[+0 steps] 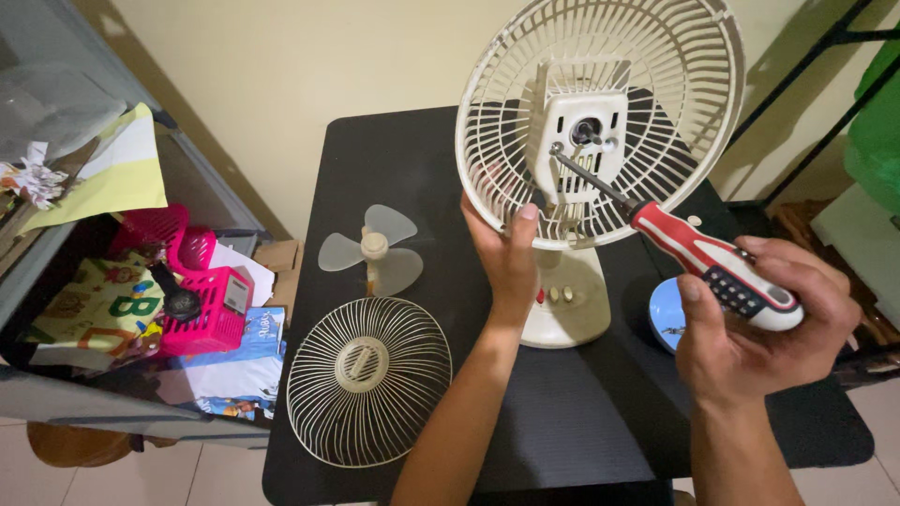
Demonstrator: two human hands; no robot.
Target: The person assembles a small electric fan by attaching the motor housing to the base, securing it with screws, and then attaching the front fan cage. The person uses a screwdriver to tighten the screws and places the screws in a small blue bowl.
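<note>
A cream desk fan (568, 300) stands on a black table (394, 159), with only its rear grille (684, 103) mounted. My left hand (506, 248) grips the lower left rim of that grille. My right hand (759, 323) holds a red and white screwdriver (712, 258). Its metal tip touches the motor housing (583, 126) at the grille's centre. The translucent fan blade (373, 248) lies on the table to the left. The loose front grille (367, 379) lies flat in front of the blade.
A small blue round dish (664, 314) sits on the table behind my right hand. Pink plastic baskets (202, 281), papers and booklets crowd a shelf at the left. A dark metal rack (825, 56) and a green bag (877, 131) stand at the right.
</note>
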